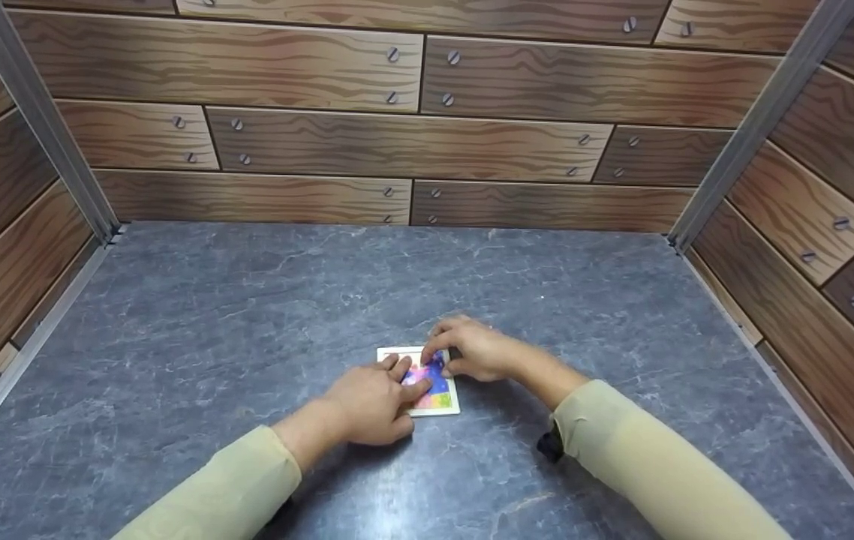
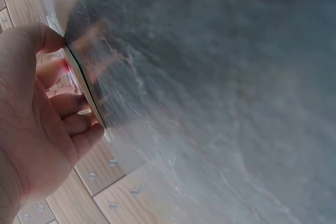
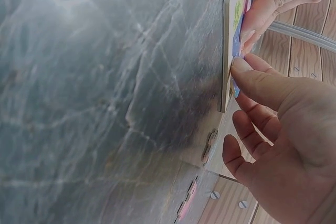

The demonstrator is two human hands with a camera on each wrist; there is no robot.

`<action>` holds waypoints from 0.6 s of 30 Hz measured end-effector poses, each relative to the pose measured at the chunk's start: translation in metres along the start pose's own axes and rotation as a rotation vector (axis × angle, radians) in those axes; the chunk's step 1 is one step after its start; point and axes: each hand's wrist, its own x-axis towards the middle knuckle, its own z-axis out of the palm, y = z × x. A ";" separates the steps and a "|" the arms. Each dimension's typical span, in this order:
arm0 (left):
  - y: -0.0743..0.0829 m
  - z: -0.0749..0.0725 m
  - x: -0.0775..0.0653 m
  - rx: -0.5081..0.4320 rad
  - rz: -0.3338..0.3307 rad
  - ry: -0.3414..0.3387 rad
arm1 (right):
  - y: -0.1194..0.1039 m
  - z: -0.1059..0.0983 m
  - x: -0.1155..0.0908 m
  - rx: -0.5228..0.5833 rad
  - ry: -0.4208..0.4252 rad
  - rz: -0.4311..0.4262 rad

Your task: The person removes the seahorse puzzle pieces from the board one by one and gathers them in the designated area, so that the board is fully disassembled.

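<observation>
A small jigsaw puzzle [image 1: 437,403] in a white-rimmed tray lies flat on the table, its picture blue, pink and green. My left hand [image 1: 371,401] rests on its left part, fingers spread over the picture; in the left wrist view its thumb touches the tray's edge. At the right side, my right hand [image 1: 478,349] pinches a blue puzzle piece [image 3: 235,88] between thumb and index finger, against the tray's surface. The fingers hide much of the picture.
In the right wrist view a puzzle piece [image 3: 209,146] and a pink piece [image 3: 187,201] lie on the grey marbled table [image 1: 247,300] beyond the tray. Wood-patterned walls [image 1: 412,146] with metal corner posts [image 1: 742,127] stand around the table.
</observation>
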 end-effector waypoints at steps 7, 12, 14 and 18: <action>-0.001 0.000 0.000 -0.006 0.009 0.009 | 0.001 0.001 -0.002 0.003 0.033 -0.038; -0.001 0.000 0.000 -0.004 0.006 0.006 | 0.001 0.003 -0.004 0.014 0.051 -0.033; 0.000 0.000 0.000 0.002 0.004 0.005 | 0.002 0.004 -0.004 0.015 0.055 -0.025; 0.000 0.001 0.000 0.009 0.010 0.016 | 0.002 0.004 -0.005 0.016 0.061 -0.016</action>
